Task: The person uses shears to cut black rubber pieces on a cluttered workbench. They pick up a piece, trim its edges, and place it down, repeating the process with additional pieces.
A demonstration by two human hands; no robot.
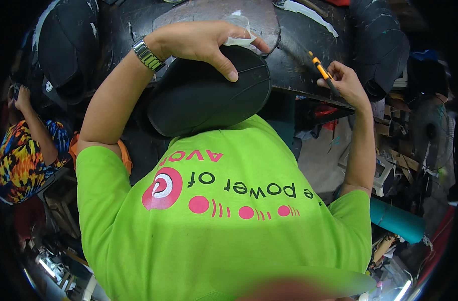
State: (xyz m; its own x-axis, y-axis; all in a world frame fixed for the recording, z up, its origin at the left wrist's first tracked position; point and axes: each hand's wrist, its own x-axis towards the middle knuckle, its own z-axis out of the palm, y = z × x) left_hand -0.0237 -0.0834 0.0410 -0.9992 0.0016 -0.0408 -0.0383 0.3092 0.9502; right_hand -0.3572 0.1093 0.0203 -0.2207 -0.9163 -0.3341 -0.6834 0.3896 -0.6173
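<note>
A black padded cap-shaped piece [209, 93] is pressed against the chest and bench edge [299, 75] by the left hand [199, 42], clasped over its rim. It seems light, stiff-shelled, best gripped at the edge. The right hand [346, 85] is clenched around an orange-handled utility knife [323, 72].

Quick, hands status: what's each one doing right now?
Left hand: closed over the top of the black cap, holding it against the body.
Right hand: closed on an orange-and-black utility knife.

The seat cushion [209, 95] looks like matt black leather or vinyl, smooth with stitched seams. The far workbench [294, 45] is dark, scratched and rough. The watch [147, 55] is shiny metal.
</note>
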